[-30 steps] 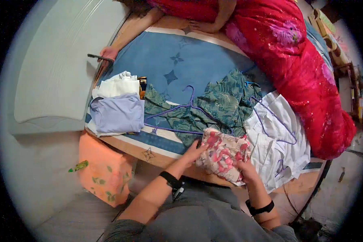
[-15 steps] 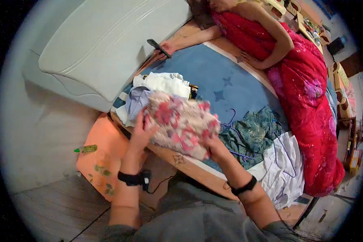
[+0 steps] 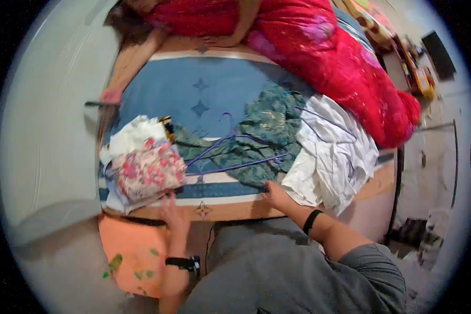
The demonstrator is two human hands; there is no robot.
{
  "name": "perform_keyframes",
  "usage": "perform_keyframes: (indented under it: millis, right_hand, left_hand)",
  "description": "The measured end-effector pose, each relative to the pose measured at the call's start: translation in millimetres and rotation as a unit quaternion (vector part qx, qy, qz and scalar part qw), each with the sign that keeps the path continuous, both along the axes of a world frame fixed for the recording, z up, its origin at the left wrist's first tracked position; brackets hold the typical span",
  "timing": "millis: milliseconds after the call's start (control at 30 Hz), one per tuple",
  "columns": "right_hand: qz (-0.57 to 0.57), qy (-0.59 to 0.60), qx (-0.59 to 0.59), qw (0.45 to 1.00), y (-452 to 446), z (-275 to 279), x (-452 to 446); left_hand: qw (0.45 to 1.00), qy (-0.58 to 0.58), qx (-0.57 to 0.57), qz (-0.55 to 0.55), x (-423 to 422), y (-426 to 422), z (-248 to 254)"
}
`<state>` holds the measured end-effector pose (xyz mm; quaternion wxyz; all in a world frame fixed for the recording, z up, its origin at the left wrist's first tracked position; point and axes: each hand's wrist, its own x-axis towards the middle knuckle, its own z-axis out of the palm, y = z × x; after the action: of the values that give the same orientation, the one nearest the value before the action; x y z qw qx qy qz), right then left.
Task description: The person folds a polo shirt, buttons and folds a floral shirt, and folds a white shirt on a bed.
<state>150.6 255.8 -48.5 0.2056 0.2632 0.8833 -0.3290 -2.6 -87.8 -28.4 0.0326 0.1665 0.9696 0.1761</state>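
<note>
A folded floral garment (image 3: 147, 170) in cream, pink and red lies on a pile of folded clothes near the bed's left corner. My left hand (image 3: 174, 212) is just below its lower right corner, blurred, with fingers loosely extended and nothing visible in them. Beside the lower hem of a crumpled dark green patterned garment (image 3: 264, 125) is my right hand (image 3: 275, 198); its fingertips are too indistinct to show any grip. A purple hanger (image 3: 234, 137) lies on the green garment. White clothing (image 3: 329, 152) is spread right of it.
Another person's hand (image 3: 111, 96) holds a dark phone (image 3: 100, 104) by the pale headboard (image 3: 63, 104). That person lies under a red floral blanket (image 3: 319, 47) across the bed's far side. An orange stool-like surface (image 3: 136, 246) stands below the bed's left front edge (image 3: 222, 210).
The floral garment went from between both hands onto the pile at left, and both hands have let go. My right hand moved beside the green garment. The view has turned rightward.
</note>
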Motion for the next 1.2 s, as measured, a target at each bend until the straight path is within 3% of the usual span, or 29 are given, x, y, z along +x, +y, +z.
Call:
perform_keyframes:
  millis: [33, 67, 133, 200, 267, 333, 367, 400, 467, 500, 600, 633, 667, 733, 867, 900, 933, 967, 1033, 1067, 1133, 1200]
  right_hand:
    - [-0.011, 0.041, 0.106, 0.993, 5.2, 0.9, 14.8]
    - [-0.032, 0.040, 0.106, 0.993, 9.0, 1.3, 22.0]
    - [-0.153, 0.056, 0.146, 0.976, 27.3, 0.4, 35.5]
    - [-0.183, 0.096, 0.213, 0.955, 36.4, -8.4, 41.2]
    - [-0.248, 0.128, 0.194, 0.941, 40.8, -13.5, 43.7]
    - [-0.253, 0.157, 0.195, 0.935, 48.4, -2.1, 51.9]
    - [-0.255, 0.151, 0.195, 0.935, 56.5, 3.8, 62.3]
    - [-0.271, 0.149, 0.196, 0.930, 67.5, 7.0, 76.1]
    - [-0.276, 0.106, 0.339, 0.893, 96.8, 16.0, 109.5]
    - [-0.310, 0.101, 0.352, 0.877, 113.5, 18.0, 131.4]
    - [-0.393, 0.070, 0.386, 0.832, 157.2, 50.4, 178.0]
    - [-0.431, 0.037, 0.407, 0.805, 170.0, 62.8, 189.3]
    - [-0.439, 0.041, 0.402, 0.802, 185.0, 58.9, 203.8]
    - [-0.458, -0.094, 0.044, 0.883, 216.5, 39.6, 227.4]
    - [-0.390, 0.076, 0.119, 0.910, 304.6, 37.0, 202.3]
    - [-0.438, 0.115, 0.081, 0.888, 339.4, 69.3, 179.8]
    - [-0.469, 0.139, 0.131, 0.862, 368.9, 107.5, 169.1]
    - [-0.420, 0.217, 0.135, 0.871, 423.7, 111.5, 164.0]
    - [-0.406, 0.535, 0.013, 0.741, 500.1, 237.1, 124.2]
    - [-0.313, 0.574, 0.008, 0.757, 500.0, 288.2, 118.3]
    - [-0.217, 0.658, -0.220, 0.687, 481.0, 365.2, 110.1]
    - [-0.209, 0.646, -0.162, 0.716, 471.6, 386.0, 122.3]
  left_hand:
    - [0.984, -0.164, 0.074, -0.010, 10.3, 8.5, -3.7]
    - [0.935, -0.325, 0.138, -0.018, 19.9, 16.5, -7.8]
    - [0.891, -0.422, 0.152, -0.073, 30.9, 37.6, -15.4]
    - [0.894, -0.409, 0.117, -0.143, 30.3, 56.0, -30.3]
    - [0.892, -0.394, 0.078, -0.206, 22.9, 73.5, -34.9]
    - [0.909, -0.340, 0.020, -0.239, 11.4, 97.3, -24.1]
    - [0.906, -0.367, 0.038, -0.207, 9.9, 97.2, -46.9]
    - [0.903, -0.366, 0.031, -0.222, 11.2, 110.4, -39.4]
    - [0.911, -0.352, -0.002, -0.215, 13.6, 137.7, -15.5]
    - [0.901, -0.391, -0.008, -0.187, 21.6, 160.6, 17.2]
    - [0.883, -0.357, -0.073, -0.296, 38.3, 183.5, 22.6]
    - [0.873, -0.398, -0.062, -0.277, 45.7, 190.8, 34.5]
    - [0.874, -0.390, -0.068, -0.281, 50.6, 200.1, 46.5]
    - [0.865, -0.390, -0.077, -0.306, 62.6, 216.4, 65.2]
    - [0.872, -0.337, -0.102, -0.340, 78.5, 246.9, 101.9]
    - [0.871, -0.350, -0.103, -0.329, 80.6, 253.4, 104.0]
    - [0.871, -0.349, -0.107, -0.328, 83.2, 259.5, 105.4]
    - [0.872, -0.351, -0.103, -0.326, 85.8, 264.1, 106.9]
    - [0.870, -0.341, -0.099, -0.341, 93.1, 280.5, 106.3]
    - [0.869, -0.341, -0.100, -0.343, 98.4, 289.3, 108.6]
    - [0.870, -0.389, -0.103, -0.286, 112.3, 302.6, 114.9]
    - [0.867, -0.377, -0.109, -0.308, 121.3, 311.7, 111.7]
